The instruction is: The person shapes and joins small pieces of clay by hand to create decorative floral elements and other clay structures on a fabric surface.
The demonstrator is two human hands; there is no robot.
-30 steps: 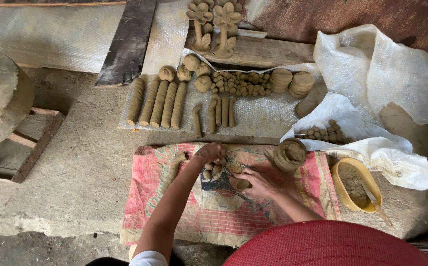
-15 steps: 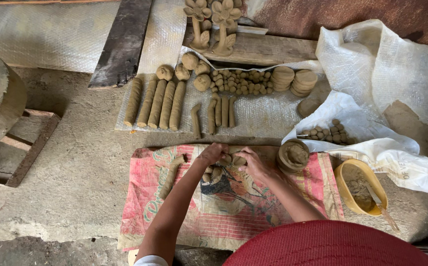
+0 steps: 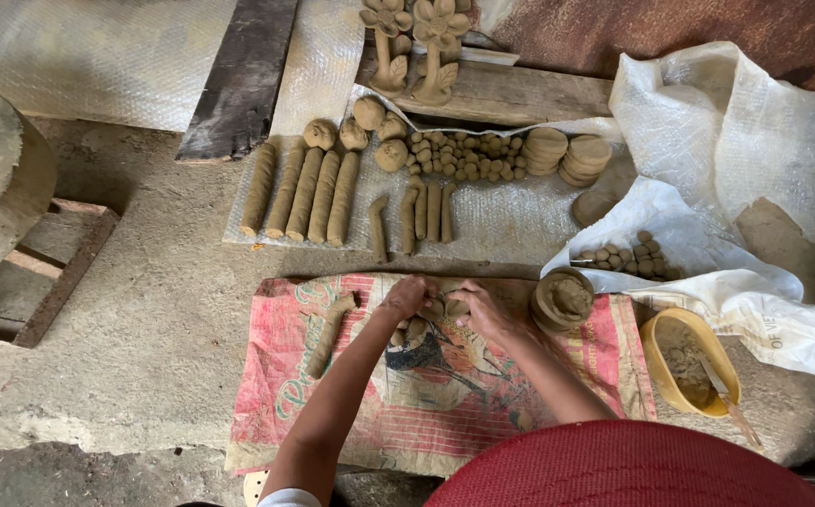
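My left hand [image 3: 405, 297] and my right hand [image 3: 481, 310] meet over a small lump of brown clay [image 3: 438, 306] on a red and white woven sack [image 3: 285, 376] spread on the floor. Both hands pinch the clay piece between their fingers. More small clay bits [image 3: 410, 330] lie just below my left hand. A short clay roll [image 3: 330, 330] lies on the sack to the left. A round clay disc stack [image 3: 561, 299] sits at the sack's right edge, close to my right hand.
Thick clay rolls [image 3: 299, 191], thin rolls [image 3: 422, 211], several small clay balls [image 3: 464, 155] and flat discs [image 3: 567, 155] lie on a plastic sheet [image 3: 511, 221] beyond. Clay flowers [image 3: 417, 42] stand on a plank. A yellow bowl [image 3: 689, 361] with a stick sits right.
My right hand has moved up and left from the sack's middle to join the left hand at the clay piece. The camera has tilted slightly.
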